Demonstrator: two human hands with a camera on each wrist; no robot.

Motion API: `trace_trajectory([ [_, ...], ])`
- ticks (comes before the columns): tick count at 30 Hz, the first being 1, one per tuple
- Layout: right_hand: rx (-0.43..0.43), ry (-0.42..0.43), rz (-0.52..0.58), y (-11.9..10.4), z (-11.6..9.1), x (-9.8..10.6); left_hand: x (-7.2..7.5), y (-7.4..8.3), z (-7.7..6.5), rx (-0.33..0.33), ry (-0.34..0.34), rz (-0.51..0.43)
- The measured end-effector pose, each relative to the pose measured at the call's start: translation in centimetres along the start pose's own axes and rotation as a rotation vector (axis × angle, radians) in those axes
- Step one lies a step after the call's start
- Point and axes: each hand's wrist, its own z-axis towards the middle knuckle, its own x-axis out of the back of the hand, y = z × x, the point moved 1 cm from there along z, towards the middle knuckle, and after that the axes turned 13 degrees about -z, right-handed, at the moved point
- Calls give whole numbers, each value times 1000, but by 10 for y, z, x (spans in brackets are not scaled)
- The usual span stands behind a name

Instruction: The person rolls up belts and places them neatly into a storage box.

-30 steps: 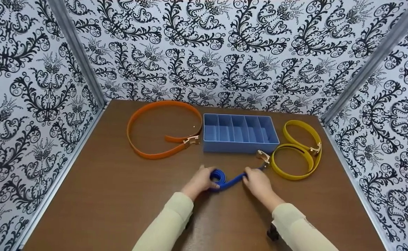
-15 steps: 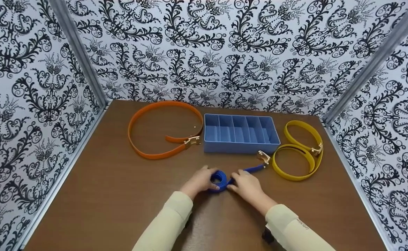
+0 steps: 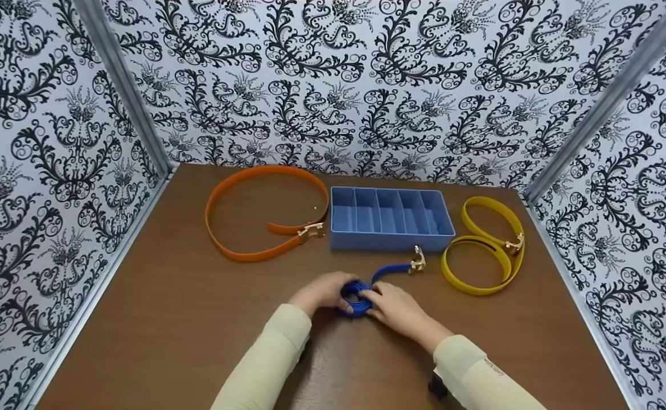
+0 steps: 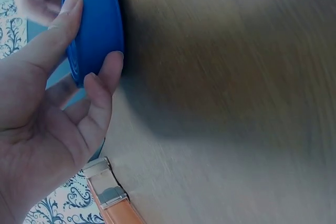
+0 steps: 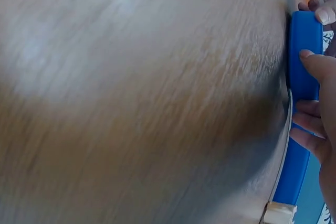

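A blue belt (image 3: pixel 358 307) stands on its edge on the table, most of it wound into a tight coil. Its short unrolled end runs back and right to a gold buckle (image 3: pixel 418 261). My left hand (image 3: pixel 328 291) grips the coil from the left; in the left wrist view the thumb lies across the blue band (image 4: pixel 97 30) and the fingers curl round its other side. On the right side of the coil, my right hand (image 3: pixel 395 307) pinches the belt, its thumb on the coil and its other fingers by the unrolled strip (image 5: pixel 294 174).
Behind the hands stands a blue compartment box (image 3: pixel 390 242). An orange belt (image 3: pixel 253 256) lies in a wide loop to its left. A yellow belt (image 3: pixel 481 290) lies looped to its right. Patterned walls (image 3: pixel 333 85) enclose the table on the back and sides.
The right hand has moved left along the belt up to the coil. The unrolled part has shortened, and the buckle has shifted left and turned. The left hand has stayed at the coil.
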Motion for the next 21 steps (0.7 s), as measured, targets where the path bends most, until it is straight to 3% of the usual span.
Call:
trace_trajectory([
  [6, 55, 37, -61, -1, 0, 0, 0, 3, -4, 33, -17, -100],
  [10, -14, 23, -43, -9, 7, 1, 1, 1, -9, 7, -2, -132],
  [13, -86, -9, -37, -18, 13, 3, 2, 1, -11, 19, 78, -173],
  [17, -146, 1, -35, -29, 19, 4, -2, 5, -9, 153, 249, -260],
  [21, -137, 27, -4, -32, 20, 5, -10, 6, -4, 235, 398, -248],
])
